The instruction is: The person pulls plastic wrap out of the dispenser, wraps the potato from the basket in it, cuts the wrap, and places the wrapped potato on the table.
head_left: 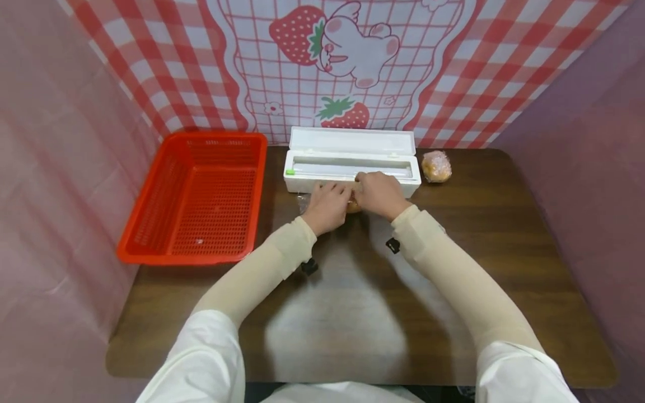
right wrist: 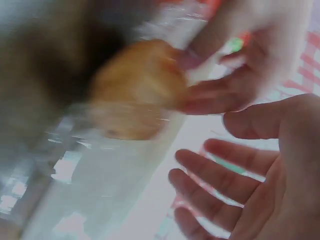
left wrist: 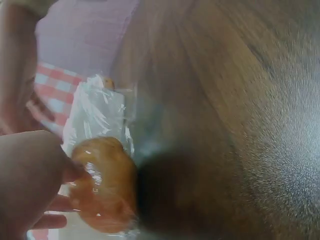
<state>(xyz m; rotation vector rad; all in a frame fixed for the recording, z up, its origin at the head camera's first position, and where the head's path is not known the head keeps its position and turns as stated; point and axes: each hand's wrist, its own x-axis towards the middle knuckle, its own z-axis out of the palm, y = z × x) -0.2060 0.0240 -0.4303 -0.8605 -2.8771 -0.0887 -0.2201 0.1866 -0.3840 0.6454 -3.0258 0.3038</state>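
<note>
My left hand [head_left: 328, 208] pinches a golden-brown bread roll [left wrist: 102, 185] between thumb and fingers, just in front of a white cling film dispenser [head_left: 307, 184]. Clear plastic film [left wrist: 102, 107] covers the roll and stretches past it along the dispenser. In the head view the hands largely hide the roll. My right hand [right wrist: 255, 175] is beside the left one, fingers apart and holding nothing in the right wrist view, where the roll is blurred. The dispenser's lid [head_left: 353, 141] stands raised at the back.
A red plastic basket [head_left: 242, 258] stands on the left of the brown wooden table [head_left: 504, 268]. To the dispenser's right lies a film-wrapped bread roll [head_left: 436, 167]. A red-and-white checked cloth [head_left: 453, 73] hangs behind, with pink curtains at both sides.
</note>
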